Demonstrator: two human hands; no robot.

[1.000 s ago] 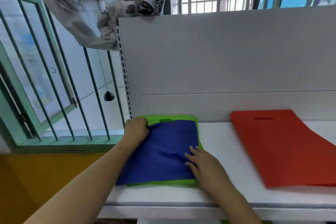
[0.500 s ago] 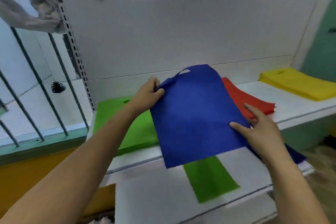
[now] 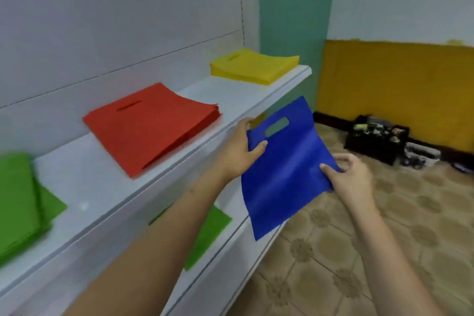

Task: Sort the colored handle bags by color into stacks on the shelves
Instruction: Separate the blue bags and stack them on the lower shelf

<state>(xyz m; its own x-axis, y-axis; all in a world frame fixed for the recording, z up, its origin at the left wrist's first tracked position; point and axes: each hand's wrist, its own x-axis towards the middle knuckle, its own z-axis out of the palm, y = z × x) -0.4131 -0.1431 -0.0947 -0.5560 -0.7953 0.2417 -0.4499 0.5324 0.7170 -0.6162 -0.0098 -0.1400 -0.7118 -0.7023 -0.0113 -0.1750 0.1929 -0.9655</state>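
I hold a blue handle bag [image 3: 284, 169] in the air, out past the front edge of the shelves. My left hand [image 3: 239, 151] grips its left edge near the cut-out handle. My right hand [image 3: 348, 174] pinches its right edge. On the upper shelf [image 3: 164, 177] lie three stacks: green bags [image 3: 18, 202] at the left, red bags [image 3: 151, 126] in the middle, yellow bags [image 3: 254, 65] at the far end. A single green bag [image 3: 205, 233] lies on the lower shelf, partly hidden by my left arm.
A white back panel [image 3: 115, 13] rises behind the shelves. A green post [image 3: 292, 20] stands at the shelf's far end. On the patterned tile floor [image 3: 333, 251], a dark box of small items [image 3: 377, 138] sits against the yellow wall.
The blue bag came off the green stack and travelled right with both hands. My view swung right, so the far end of the shelves and the floor now show.
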